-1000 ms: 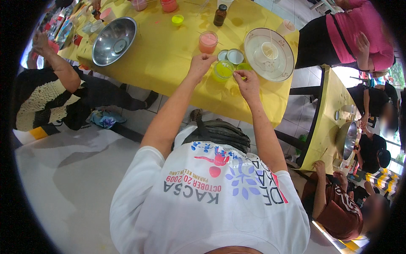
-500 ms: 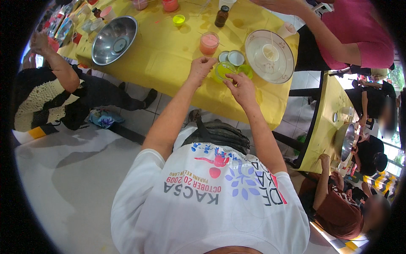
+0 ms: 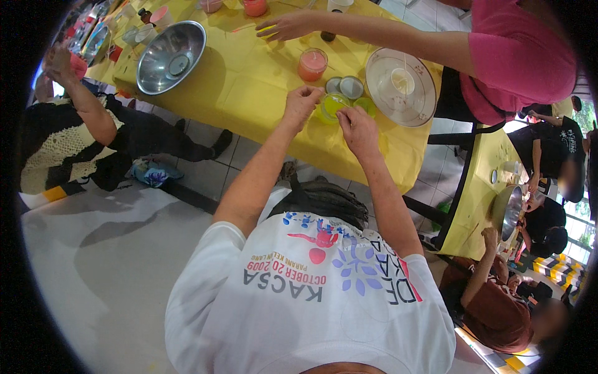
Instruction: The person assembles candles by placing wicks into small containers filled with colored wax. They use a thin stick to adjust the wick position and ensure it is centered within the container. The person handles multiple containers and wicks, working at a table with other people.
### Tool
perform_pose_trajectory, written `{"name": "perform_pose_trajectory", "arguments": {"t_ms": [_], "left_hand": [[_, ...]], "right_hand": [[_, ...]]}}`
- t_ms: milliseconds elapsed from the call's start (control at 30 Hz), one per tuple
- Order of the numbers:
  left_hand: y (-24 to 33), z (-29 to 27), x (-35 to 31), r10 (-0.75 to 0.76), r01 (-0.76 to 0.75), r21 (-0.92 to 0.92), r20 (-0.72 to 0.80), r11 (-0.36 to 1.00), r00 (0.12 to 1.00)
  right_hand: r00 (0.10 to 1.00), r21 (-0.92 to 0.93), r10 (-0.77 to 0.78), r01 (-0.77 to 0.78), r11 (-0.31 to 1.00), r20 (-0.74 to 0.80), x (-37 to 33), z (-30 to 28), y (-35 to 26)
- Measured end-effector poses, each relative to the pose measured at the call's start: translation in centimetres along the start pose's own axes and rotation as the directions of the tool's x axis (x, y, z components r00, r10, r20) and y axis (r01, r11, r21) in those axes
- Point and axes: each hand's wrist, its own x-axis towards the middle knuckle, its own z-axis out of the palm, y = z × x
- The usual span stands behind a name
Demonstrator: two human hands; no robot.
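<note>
My left hand (image 3: pixel 303 108) is closed in a pinch just left of a clear jar (image 3: pixel 330 113) with yellow-green contents. On the jar's right side my right hand (image 3: pixel 359 132) is also pinched, its fingertips close to the rim. Anything held in either pinch is too small to make out. Partly behind my right hand stands a second yellow-green container (image 3: pixel 367 107). Two round metal lids (image 3: pixel 351 87) lie just beyond the jar. A glass of pink stuff (image 3: pixel 313 65) with a thin stick stands behind them.
A patterned plate (image 3: pixel 379 98) holding a white cup (image 3: pixel 402 81) sits to the right. A steel bowl (image 3: pixel 161 73) stands at left on the yellow-covered table (image 3: pixel 243 103). From the right, a co-worker's arm (image 3: pixel 386 42) stretches across the far side, above a dark bottle (image 3: pixel 328 37).
The co-worker's arm has swung left across the table, its hand now at the small yellow cup. My right hand's fingers have drawn together; my left hand has shifted slightly right.
</note>
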Motion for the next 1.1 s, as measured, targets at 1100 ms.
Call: {"name": "perform_pose_trajectory", "arguments": {"t_ms": [1100], "left_hand": [[0.2,0.3,-0.1,-0.059,0.056,-0.060,-0.050,0.997,0.997]], "right_hand": [[0.993,-0.114,-0.058,0.046,0.992,-0.107,-0.3,1.4,0.1]]}}
